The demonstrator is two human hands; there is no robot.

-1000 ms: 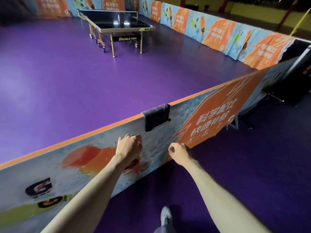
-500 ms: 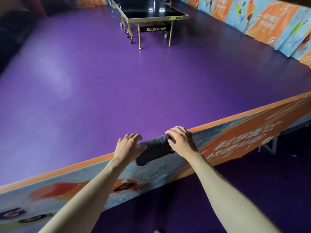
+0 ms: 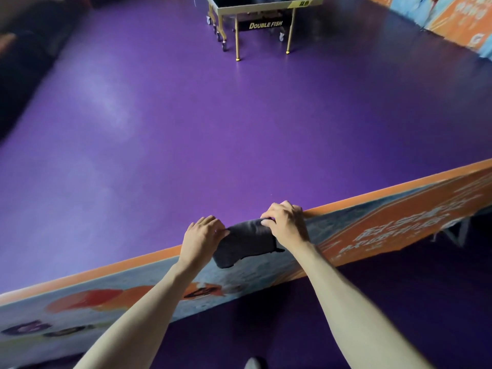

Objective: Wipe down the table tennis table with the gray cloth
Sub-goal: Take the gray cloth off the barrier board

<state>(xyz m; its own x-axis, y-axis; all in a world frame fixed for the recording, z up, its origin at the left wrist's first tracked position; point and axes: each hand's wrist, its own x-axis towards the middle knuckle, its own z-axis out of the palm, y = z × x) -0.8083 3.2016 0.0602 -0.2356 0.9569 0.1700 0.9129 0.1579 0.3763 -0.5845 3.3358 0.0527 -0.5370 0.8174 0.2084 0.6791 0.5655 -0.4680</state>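
Observation:
The gray cloth (image 3: 246,242) hangs folded over the top edge of a low printed barrier (image 3: 372,225) right in front of me. My left hand (image 3: 202,235) touches the cloth's left end with its thumb and fingertips. My right hand (image 3: 286,222) grips the cloth's right end at the barrier's top, fingers curled over it. The table tennis table (image 3: 263,6) stands far off at the top of the view, only its near end and gold legs visible.
A wide purple floor (image 3: 186,129) lies between the barrier and the table. More orange and blue barriers (image 3: 452,20) line the right side. Dark shapes sit at the far left edge. My shoe tip (image 3: 253,363) shows at the bottom.
Both hands rose from in front of the barrier up to the cloth on its top edge and closed in on its two ends. My view moved nearer and tilted down.

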